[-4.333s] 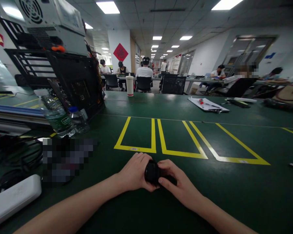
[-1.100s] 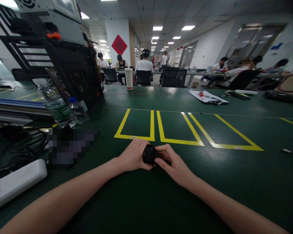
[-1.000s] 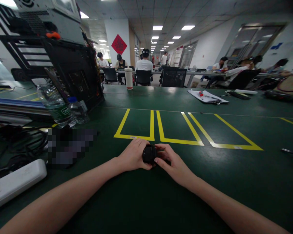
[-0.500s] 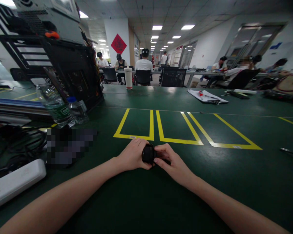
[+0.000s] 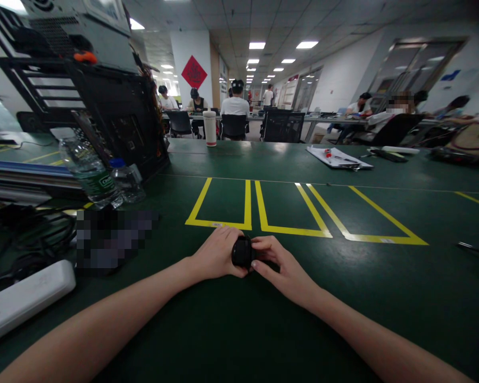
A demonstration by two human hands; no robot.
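A small black rounded object [image 5: 242,252] with a dark, smooth face is between my two hands, low over the green table; I cannot make out what kind of thing it is. My left hand [image 5: 217,255] is wrapped round its left side, thumb below and fingers above. On the right edge, my right hand [image 5: 281,263] pinches it between thumb and index finger. Its back is hidden, and part of its sides is covered by my fingers. Just beyond my hands, yellow tape [image 5: 225,224] marks out frames on the tabletop.
To the left stand a computer case [image 5: 120,114], plastic bottles [image 5: 91,173], cables and a white power strip [image 5: 32,298]. A white tumbler [image 5: 210,128] and a clipboard [image 5: 337,158] are farther back. A pen-like thing [image 5: 473,248] lies at right. Several people sit at far desks.
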